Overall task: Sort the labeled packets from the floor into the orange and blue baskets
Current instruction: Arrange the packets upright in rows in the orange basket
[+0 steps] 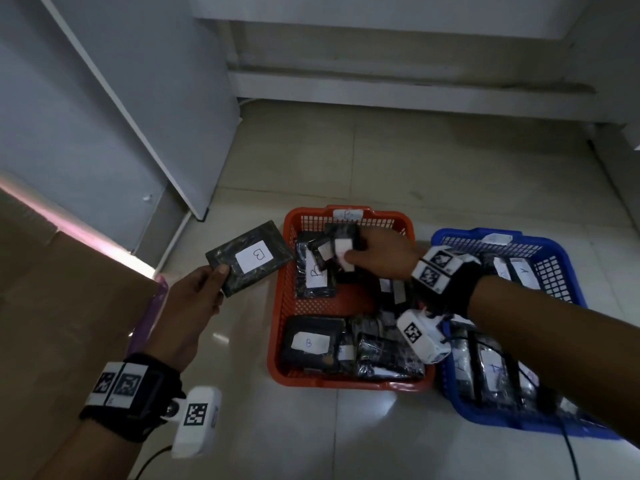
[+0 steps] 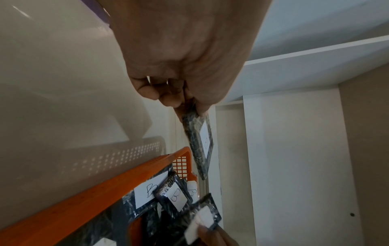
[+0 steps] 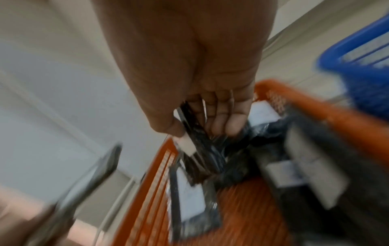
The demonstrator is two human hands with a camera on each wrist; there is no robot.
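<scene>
My left hand pinches the corner of a dark packet with a white label marked B, held in the air just left of the orange basket; the left wrist view shows that packet edge-on below my fingers. My right hand reaches over the far part of the orange basket and grips a dark packet with a white label; in the blurred right wrist view my thumb and fingers clamp that packet. The orange basket holds several B packets. The blue basket stands to its right.
The blue basket holds several packets, one marked A. A cardboard box stands at the left beside a white cabinet. A wall and ledge run behind the baskets. Pale floor tiles lie in front.
</scene>
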